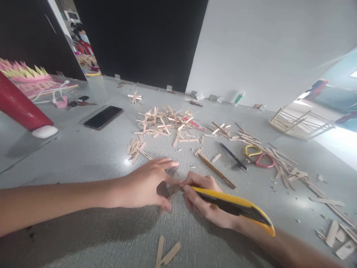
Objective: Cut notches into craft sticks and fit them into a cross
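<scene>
My right hand (pixel 202 199) is closed around a yellow and black utility knife (pixel 234 206), its tip pointing left toward my other hand. My left hand (pixel 147 184) rests at the tabletop with thumb and fingers apart, the fingertips close to the knife's tip. A small thin piece (pixel 172 194), blurred, shows between the left thumb and fingers; whether they press on it I cannot tell. Two short craft sticks (pixel 171 253) lie near the front edge of view. Beyond my left hand is a small heap of cut sticks (pixel 137 149).
A pile of star-shaped stick pieces (pixel 167 121) spreads behind my hands. To the right lie a brown stick-like tool (pixel 216 170), a black pen (pixel 233 156), scissors (pixel 259 156) and loose sticks (pixel 290 175). A phone (pixel 103 117) and a red cylinder (pixel 25 104) are at left.
</scene>
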`<state>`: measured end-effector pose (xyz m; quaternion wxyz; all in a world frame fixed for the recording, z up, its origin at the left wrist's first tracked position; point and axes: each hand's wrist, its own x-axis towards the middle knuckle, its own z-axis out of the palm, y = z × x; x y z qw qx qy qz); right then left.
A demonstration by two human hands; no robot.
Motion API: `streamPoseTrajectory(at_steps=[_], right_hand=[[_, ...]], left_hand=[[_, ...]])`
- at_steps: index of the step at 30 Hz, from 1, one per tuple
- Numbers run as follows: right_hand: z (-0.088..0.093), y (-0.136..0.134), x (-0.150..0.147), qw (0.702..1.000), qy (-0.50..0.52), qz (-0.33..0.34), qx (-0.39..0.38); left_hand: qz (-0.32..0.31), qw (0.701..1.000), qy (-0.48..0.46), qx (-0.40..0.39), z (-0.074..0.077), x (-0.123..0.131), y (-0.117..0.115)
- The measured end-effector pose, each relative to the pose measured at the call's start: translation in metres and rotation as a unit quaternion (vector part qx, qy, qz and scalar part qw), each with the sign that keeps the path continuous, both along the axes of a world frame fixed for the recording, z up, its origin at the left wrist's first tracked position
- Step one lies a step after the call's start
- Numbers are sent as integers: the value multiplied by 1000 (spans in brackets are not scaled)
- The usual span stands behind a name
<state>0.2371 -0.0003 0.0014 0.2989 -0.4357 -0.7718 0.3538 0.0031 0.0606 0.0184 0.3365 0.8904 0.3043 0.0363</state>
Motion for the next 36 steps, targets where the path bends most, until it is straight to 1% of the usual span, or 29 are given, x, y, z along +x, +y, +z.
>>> streamPoseTrajectory(at_steps=[2,4,6,10,12,16,20,21,23,26,30,32,36], right_hand=[[-4,0,2,1000,14,-16,-1],[-8,1,3,1000,14,-20,7],[-9,2,4,1000,10,-18,16],[-4,0,2,1000,-2,-3,22],[-1,0,1,1000,-10,11,27],[3,0,-1,999,-22,28,40],[2,1,-2,998,-26,39,41],[1,1,-2,998,-26,41,39],[0,1,-2,998,-28,41,33],[-1,1,0,998,-39,38,20],[-3,0,1,998,-46,49,-1],[-5,1,1,998,-46,53,-3],[-8,1,2,998,-42,46,1]], left_hand=[[21,1000,-7,0,-2,-7,-3],[63,998,-13,17,-2,-15,-8],[72,997,-6,20,1,-20,-14],[48,999,-12,-2,11,-22,-24],[49,998,-13,-22,15,-22,-25],[95,992,-25,-76,26,-23,-24],[140,985,-71,-73,45,-21,-29],[159,981,-69,-85,50,-20,-31],[172,976,-71,-115,57,-17,-35],[208,966,-108,-107,62,-14,-41],[224,961,-139,-84,67,-12,-50],[247,954,-152,-75,70,-11,-53],[201,964,-146,-94,71,-13,-51]])
